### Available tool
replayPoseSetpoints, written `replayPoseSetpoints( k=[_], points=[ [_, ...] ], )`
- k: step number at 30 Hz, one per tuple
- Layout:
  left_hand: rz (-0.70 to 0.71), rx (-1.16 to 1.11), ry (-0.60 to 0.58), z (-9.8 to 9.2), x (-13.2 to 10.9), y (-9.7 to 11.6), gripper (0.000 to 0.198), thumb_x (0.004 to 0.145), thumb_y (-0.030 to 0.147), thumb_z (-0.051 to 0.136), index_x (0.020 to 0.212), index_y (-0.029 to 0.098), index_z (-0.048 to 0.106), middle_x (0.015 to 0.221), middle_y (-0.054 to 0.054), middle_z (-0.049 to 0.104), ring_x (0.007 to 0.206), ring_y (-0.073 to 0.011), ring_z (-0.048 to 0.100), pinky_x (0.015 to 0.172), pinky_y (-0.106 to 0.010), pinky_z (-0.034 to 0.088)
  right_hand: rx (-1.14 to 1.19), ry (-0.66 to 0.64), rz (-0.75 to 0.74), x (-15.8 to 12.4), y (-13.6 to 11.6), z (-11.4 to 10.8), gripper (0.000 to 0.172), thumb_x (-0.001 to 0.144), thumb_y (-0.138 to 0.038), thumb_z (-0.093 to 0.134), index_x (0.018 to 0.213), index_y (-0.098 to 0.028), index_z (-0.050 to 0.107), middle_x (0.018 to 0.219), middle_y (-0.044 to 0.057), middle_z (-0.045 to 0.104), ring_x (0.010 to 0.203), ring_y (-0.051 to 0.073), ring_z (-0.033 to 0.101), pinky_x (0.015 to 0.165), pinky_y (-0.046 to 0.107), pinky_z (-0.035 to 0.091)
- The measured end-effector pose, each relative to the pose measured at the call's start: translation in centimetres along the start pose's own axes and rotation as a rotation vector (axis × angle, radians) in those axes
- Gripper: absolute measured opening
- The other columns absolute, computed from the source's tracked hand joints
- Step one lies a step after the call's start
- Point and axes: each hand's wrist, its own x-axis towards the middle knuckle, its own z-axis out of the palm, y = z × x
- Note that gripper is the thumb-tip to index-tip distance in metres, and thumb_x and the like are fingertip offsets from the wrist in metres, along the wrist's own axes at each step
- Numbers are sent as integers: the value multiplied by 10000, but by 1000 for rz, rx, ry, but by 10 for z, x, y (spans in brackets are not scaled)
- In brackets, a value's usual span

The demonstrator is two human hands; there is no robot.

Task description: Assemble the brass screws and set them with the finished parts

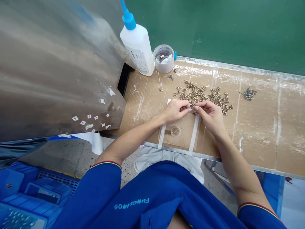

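My left hand (pixel 176 110) is closed in a pinch, and a tiny blue-tipped part (pixel 190 108) shows at its fingertips. Facing it, my right hand (pixel 211 116) pinches too, thumb against forefinger; what it holds is too small to make out. The two sets of fingertips nearly meet over the near edge of a spread pile of small brass-coloured parts (pixel 195 93). Closer to my body, a small round clear dish (pixel 175 131) lies between two white tape strips. To the right, a smaller heap of parts with blue bits (pixel 249 94) sits apart.
A white bottle with a blue nozzle (pixel 139 47) stands at the back left, beside a tape roll (pixel 164 65) holding scraps. A metal panel (pixel 59 70) with small stickers borders the cardboard-covered table (pixel 262 127) on the left. Blue bins (pixel 45 190) stand below, lower left.
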Motion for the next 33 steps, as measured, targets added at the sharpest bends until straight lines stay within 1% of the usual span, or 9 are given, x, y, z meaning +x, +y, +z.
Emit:
replayPoseSetpoints(
  k=[8,13,20,25,29,33],
  points=[
    [23,44,-33,-1,0,-2,192,921,221,611,741,160,584,661,15,592,629,-111,529,657,-236,385,3,-38,31,1,1,0,308,778,-499,828,847,-224,707,747,22,719,672,182,680,670,342,599],
    [28,104,-68,-1,1,-3,193,935,235,598,756,161,599,690,-1,610,647,-129,534,672,-254,385,-15,-61,28,0,-1,0,339,761,-529,845,831,-227,707,744,26,712,675,188,672,640,331,576],
    [38,154,-181,-4,3,-6,213,929,244,590,730,170,591,684,-17,610,670,-157,546,684,-274,382,-56,-157,1,1,1,-4,336,787,-538,807,785,-227,679,731,26,694,666,178,636,652,328,554],
    [3,122,-260,-8,3,-3,204,895,189,603,692,166,593,656,-3,590,641,-144,511,666,-269,355,-151,-248,-22,3,-2,-9,322,816,-511,779,751,-214,672,726,30,679,665,175,606,644,318,507],
    [-42,36,-252,-10,2,2,190,862,174,614,676,158,580,595,29,507,595,-118,440,647,-260,322,-146,-260,-18,2,-1,-7,321,826,-506,768,761,-209,666,722,27,663,656,167,585,631,307,481],
    [-97,-54,-208,-11,-1,7,205,868,216,611,676,157,565,569,45,457,581,-105,408,627,-250,310,-145,-194,11,-1,4,0,366,797,-528,810,733,-213,634,687,10,640,634,154,561,607,291,456]
  ],
)
